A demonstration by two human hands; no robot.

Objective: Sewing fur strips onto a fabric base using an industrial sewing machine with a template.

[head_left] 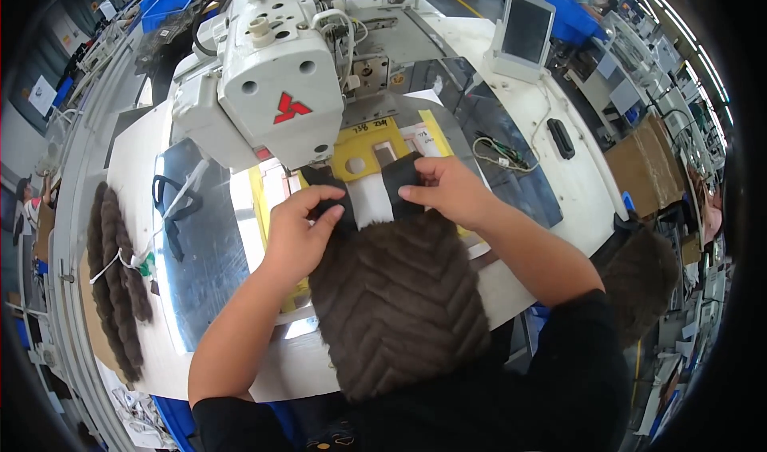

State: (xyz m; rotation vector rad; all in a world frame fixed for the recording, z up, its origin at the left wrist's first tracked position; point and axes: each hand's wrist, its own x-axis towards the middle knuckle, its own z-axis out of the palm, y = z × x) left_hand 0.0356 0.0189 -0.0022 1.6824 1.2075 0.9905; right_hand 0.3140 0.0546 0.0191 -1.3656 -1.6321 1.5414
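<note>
Sewing bench: L hand (297, 232) & R hand (449, 190) pinch black straps (403, 182) of fur piece (397, 300) onto yellow template (375, 150); aligning step, next needs straps flat.

One head fisheye view: you look steeply down, close over the white desk (551, 188), facing the white sewing machine (272, 77).

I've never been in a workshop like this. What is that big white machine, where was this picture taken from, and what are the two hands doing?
The picture comes from a camera on the person's head, looking down. The white machine is an industrial sewing machine on a white table. The left hand and right hand each pinch a black strap at the top of a brown furry piece with a zigzag pattern, beside a yellow template. More brown fur strips lie at the left, and a small screen stands behind.
</note>
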